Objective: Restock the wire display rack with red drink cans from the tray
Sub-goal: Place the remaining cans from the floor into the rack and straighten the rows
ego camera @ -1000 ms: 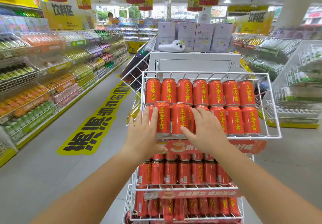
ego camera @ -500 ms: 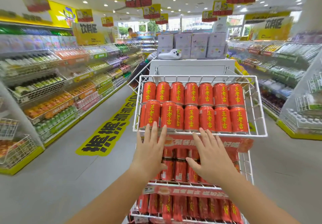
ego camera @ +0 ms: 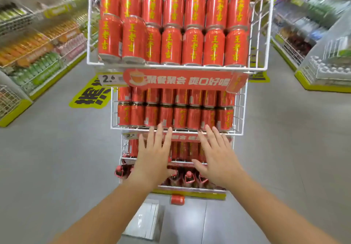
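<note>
Though empty and spread flat, left hand and right hand: neither grip closed on anything, palms down, fingers fanned, forearms extended before the wire display rack. Red drink cans upright in packed rows on upper tiers, labels outward for display. One loose can on the floor beside a pale tray, probably the supply.
</note>
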A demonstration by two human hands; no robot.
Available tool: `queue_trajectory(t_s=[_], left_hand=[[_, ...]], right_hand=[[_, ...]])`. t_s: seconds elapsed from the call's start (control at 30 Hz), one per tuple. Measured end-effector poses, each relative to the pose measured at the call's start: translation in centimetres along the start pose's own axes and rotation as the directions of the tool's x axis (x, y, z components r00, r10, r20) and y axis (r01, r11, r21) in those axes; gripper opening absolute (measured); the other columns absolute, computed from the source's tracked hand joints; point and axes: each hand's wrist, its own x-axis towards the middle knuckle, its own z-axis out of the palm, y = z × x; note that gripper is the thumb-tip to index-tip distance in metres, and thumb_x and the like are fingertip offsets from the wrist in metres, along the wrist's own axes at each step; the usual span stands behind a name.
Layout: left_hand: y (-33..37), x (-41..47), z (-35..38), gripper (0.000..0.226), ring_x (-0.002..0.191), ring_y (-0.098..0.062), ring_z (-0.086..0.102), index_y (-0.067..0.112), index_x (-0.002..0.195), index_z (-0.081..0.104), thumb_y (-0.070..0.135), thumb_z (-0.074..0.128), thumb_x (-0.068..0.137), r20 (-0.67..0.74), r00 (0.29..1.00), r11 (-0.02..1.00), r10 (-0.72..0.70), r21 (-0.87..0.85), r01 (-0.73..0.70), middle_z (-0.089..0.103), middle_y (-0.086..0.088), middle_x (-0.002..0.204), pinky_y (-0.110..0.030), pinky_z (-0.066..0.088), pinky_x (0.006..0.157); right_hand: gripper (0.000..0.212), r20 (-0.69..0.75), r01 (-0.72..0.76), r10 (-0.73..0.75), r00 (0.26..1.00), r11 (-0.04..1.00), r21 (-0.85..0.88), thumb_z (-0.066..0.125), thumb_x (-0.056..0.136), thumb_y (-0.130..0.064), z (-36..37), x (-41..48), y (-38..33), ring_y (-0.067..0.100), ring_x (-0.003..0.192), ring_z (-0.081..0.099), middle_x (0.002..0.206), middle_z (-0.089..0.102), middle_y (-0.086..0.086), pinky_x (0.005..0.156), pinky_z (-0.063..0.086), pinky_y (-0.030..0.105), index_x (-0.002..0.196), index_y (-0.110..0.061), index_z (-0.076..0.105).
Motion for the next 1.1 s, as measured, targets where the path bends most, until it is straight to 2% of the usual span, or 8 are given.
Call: queue_trajectory(t_s=[0.3, 0.37, 0.43, 0.6, 0.67, 0.73, 0.9, 1.1], left_hand=[[2.9, -2.7, 21.4, 0.124, 0.154, -0.039, -0.001, 0.016, 0.156, -0.017, 0.087, 0.038, 0.071, 0.294, 0.955, 0.995, 0.034, -0.103, -0.004, -0.005, -0.017, 0.167, -0.063, 0.011, 0.120], [3.0, -3.3, 26.7, 0.118, 0.152, -0.041, 0.010, 0.013, 0.159, -0.001, 0.085, 0.022, 0.068, 0.346, 0.937, 0.988, 0.052, -0.156, 0.003, 0.006, -0.021, 0.166, -0.065, 0.018, 0.117], [2.7, -3.7, 32.5, 0.115, 0.149, -0.043, 0.023, 0.009, 0.159, 0.017, 0.083, 0.027, 0.071, 0.337, 0.940, 0.985, 0.057, -0.174, 0.003, 0.020, -0.023, 0.163, -0.066, 0.027, 0.113], [1.9, -4.8, 48.4, 0.123, 0.154, -0.037, -0.005, 0.013, 0.155, -0.020, 0.086, 0.040, 0.076, 0.434, 0.900, 0.998, 0.046, -0.054, -0.025, -0.011, -0.017, 0.166, -0.059, 0.011, 0.121], [1.8, -5.0, 54.5, 0.122, 0.154, -0.037, -0.005, 0.013, 0.154, -0.024, 0.085, 0.038, 0.077, 0.447, 0.893, 0.999, 0.051, -0.038, -0.038, -0.015, -0.017, 0.166, -0.059, 0.008, 0.121], [1.9, -5.1, 60.0, 0.121, 0.154, -0.036, -0.004, 0.014, 0.153, -0.025, 0.086, 0.037, 0.077, 0.455, 0.889, 0.998, 0.054, -0.037, -0.041, -0.014, -0.017, 0.166, -0.058, 0.008, 0.121], [2.9, -4.8, 70.8, 0.118, 0.153, -0.038, -0.009, 0.011, 0.148, -0.032, 0.084, 0.031, 0.081, 0.472, 0.875, 0.995, 0.103, -0.038, -0.097, -0.015, -0.018, 0.166, -0.059, 0.008, 0.121], [2.7, -1.3, 78.0, 0.108, 0.152, -0.038, -0.015, 0.013, 0.152, -0.024, 0.083, 0.023, 0.084, 0.455, 0.882, 0.989, 0.123, 0.018, -0.147, -0.016, -0.017, 0.166, -0.065, 0.001, 0.119]], right_hand=[[0.084, 0.246, -0.055, 0.043, 0.968, 0.997, 0.045, 0.041, 0.089, -0.063, 22.1, -5.4, 1.8, 0.039, 0.149, 0.026, 0.162, 0.029, 0.019, 0.118, 0.029, 0.057, 0.154, -0.011, 0.036], [0.083, 0.315, -0.052, 0.041, 0.948, 0.998, 0.028, 0.040, 0.088, -0.063, 28.1, -6.5, 2.0, 0.042, 0.145, 0.034, 0.158, 0.035, 0.022, 0.114, 0.035, 0.059, 0.150, -0.008, 0.041], [0.082, 0.383, -0.058, 0.052, 0.922, 0.998, 0.004, 0.039, 0.087, -0.063, 34.2, -7.2, 2.1, 0.045, 0.140, 0.042, 0.154, 0.041, 0.025, 0.110, 0.040, 0.059, 0.147, -0.006, 0.044], [0.081, 0.480, -0.036, 0.039, 0.877, 0.999, -0.014, 0.040, 0.085, -0.061, 49.9, -8.2, 1.8, 0.045, 0.134, 0.048, 0.149, 0.047, 0.026, 0.107, 0.043, 0.057, 0.144, -0.006, 0.048], [0.082, 0.503, -0.014, 0.030, 0.864, 0.999, -0.036, 0.038, 0.086, -0.063, 55.9, -8.2, 1.6, 0.043, 0.135, 0.048, 0.150, 0.047, 0.024, 0.109, 0.041, 0.055, 0.146, -0.008, 0.047], [0.084, 0.517, 0.001, 0.018, 0.856, 0.999, -0.037, 0.033, 0.087, -0.062, 61.5, -7.9, 1.4, 0.042, 0.140, 0.043, 0.154, 0.042, 0.023, 0.113, 0.035, 0.053, 0.150, -0.008, 0.042], [0.081, 0.627, -0.003, 0.011, 0.779, 1.000, -0.014, 0.025, 0.098, -0.062, 73.4, -6.8, 2.3, 0.027, 0.155, -0.006, 0.169, -0.008, 0.009, 0.124, -0.001, 0.041, 0.160, -0.019, -0.005], [0.088, 0.616, -0.074, 0.022, 0.788, 0.996, 0.059, 0.038, 0.094, -0.063, 83.2, -3.0, 3.0, 0.031, 0.155, 0.003, 0.169, 0.002, 0.008, 0.125, 0.007, 0.042, 0.160, -0.019, 0.000]])
